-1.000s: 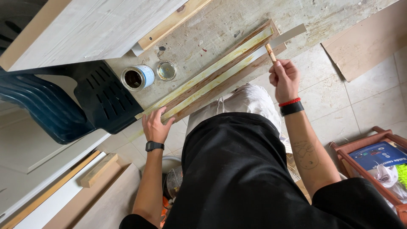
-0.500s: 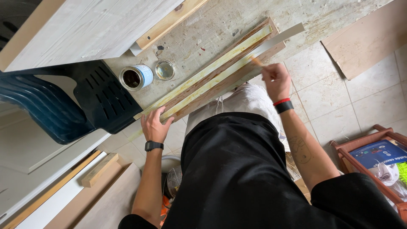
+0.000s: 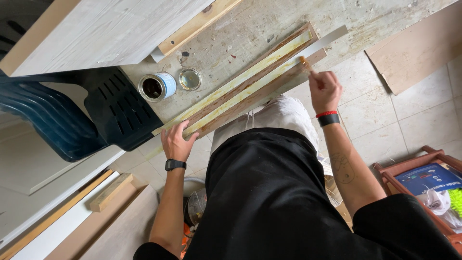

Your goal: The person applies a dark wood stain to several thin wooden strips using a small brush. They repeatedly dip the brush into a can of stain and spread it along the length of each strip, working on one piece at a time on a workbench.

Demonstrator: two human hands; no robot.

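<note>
open can [image 3: 157, 87] & lid [image 3: 190, 79] nr strips [image 3: 250, 82], bench [image 3: 269, 24] beyond bare

Right hand [image 3: 325, 90] has drawn the brush [image 3: 305, 62] back along the strip [image 3: 250, 83]

A black short-sleeved shirt [image 3: 269, 192] and pale trousers [image 3: 279, 115]; a black watch [image 3: 175, 164] on the left wrist, a black band [image 3: 329, 119] beside a red string [image 3: 326, 113] on the right.

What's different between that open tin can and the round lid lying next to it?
The tin can is tall, with a blue-and-white side and a dark inside; the lid is flat, shallow and pale with a glossy yellowish face. The tin can looks wider than the lid. Both are round, metal-rimmed and sit apart on the stained workbench.
</note>
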